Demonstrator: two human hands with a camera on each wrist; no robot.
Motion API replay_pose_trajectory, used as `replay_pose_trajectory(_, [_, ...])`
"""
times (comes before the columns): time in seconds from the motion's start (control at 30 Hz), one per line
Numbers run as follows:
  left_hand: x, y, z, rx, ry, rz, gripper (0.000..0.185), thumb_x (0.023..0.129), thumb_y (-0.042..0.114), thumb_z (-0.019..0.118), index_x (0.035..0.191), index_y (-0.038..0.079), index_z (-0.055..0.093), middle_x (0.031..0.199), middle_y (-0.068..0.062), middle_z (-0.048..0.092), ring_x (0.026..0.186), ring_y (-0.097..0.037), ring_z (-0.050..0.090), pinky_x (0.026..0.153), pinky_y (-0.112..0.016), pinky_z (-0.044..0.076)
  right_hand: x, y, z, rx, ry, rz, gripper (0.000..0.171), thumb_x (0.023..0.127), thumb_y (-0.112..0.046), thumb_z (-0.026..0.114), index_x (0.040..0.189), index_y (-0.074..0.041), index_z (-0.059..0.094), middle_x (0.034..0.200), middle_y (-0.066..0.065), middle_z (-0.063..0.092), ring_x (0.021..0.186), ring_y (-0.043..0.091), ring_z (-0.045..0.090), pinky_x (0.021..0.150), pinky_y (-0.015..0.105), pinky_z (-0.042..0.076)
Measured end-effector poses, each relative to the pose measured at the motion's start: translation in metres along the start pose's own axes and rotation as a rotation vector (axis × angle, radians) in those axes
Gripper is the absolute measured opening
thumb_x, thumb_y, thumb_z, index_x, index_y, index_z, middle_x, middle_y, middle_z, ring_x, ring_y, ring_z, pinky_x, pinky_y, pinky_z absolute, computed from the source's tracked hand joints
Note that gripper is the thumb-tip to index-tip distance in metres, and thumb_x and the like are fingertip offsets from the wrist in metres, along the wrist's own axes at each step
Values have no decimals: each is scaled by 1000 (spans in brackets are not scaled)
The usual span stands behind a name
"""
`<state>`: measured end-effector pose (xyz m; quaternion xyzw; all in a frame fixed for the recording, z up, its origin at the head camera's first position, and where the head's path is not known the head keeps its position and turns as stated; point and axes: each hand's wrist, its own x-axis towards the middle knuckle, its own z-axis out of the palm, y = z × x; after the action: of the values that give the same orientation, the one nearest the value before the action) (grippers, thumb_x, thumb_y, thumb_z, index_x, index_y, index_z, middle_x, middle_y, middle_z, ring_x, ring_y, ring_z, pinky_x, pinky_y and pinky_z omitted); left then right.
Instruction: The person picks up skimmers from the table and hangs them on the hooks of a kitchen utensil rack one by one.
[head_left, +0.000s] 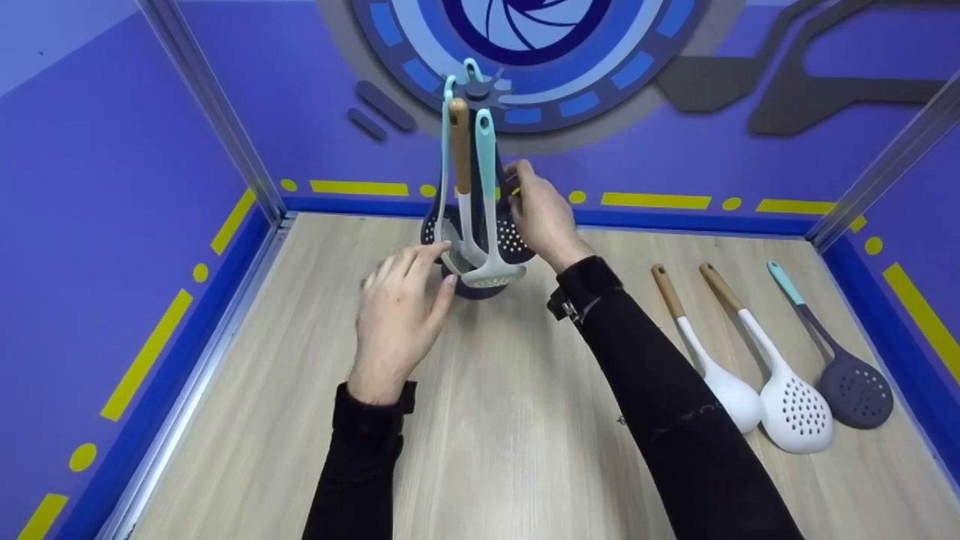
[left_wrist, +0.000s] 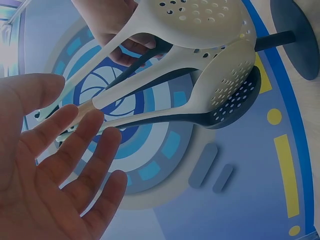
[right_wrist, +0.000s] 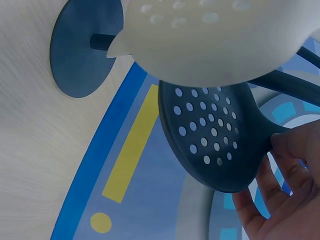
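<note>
Left hand: the fingers [left_wrist: 97,165] are spread and curled round nothing, with their tips close to the hanging utensils; whether one is touched cannot be told. Any sway there would best be steadied lightly, with the palm turned inward.
Second dark perforated head [head_left: 428,229]: hung on the rack's left side, nearest the left fingertips.
Wooden-handled utensil [head_left: 460,142]: hung upright at the front, between the hands.
Teal-handled white spoon [head_left: 493,275]: hung just beside it, its head overlapping the held piece in the head view; it should not be knocked.
Rack [head_left: 478,91]: stood on a round dark base near the back wall; a tip is risked if it is tugged sideways.
Dark skimmer [right_wrist: 215,135]: on the rack's right side, its neck within the right grip, its bowl below; whether its handle is hooked is hidden.
Right hand [head_left: 541,210]: closed in a pinch, thumb against the skimmer's neck, fingers behind. A level, gentle movement is advised.
White ladle [head_left: 739,397], white skimmer [head_left: 806,420], dark turner [head_left: 855,390]: laid on the table, well apart from both hands.
</note>
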<state>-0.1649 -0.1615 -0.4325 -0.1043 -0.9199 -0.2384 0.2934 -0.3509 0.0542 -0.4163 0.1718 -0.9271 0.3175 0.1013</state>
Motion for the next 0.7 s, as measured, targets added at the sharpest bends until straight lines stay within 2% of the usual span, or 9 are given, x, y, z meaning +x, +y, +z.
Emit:
replay_pose_trajectory(0.27, [0, 0, 2, 2, -11, -6, 44, 114, 30, 77, 157, 21, 73, 148, -6, 80, 129, -36, 78, 107, -59, 64, 4, 3, 5, -8, 36, 2, 35, 118, -5, 57, 151, -11, 67, 139, 14, 82, 133, 36, 78, 111, 59, 64])
replay_pose_trajectory(0.5, [0, 0, 2, 7, -22, -15, 44, 114, 31, 76, 157, 21, 73, 149, -6, 79, 131, -36, 78, 104, -58, 63, 10, 8, 8, -33, 82, 8, 33, 119, -9, 60, 150, -14, 71, 142, 12, 82, 134, 37, 77, 110, 59, 65])
replay_pose_trajectory(0.7, [0, 0, 3, 12, -22, -13, 44, 114, 30, 76, 158, 21, 73, 148, -6, 79, 131, -37, 77, 105, -59, 63, 15, 12, 9, -41, 95, -38, 27, 120, -12, 62, 144, -10, 74, 140, 14, 82, 133, 38, 78, 113, 56, 64])
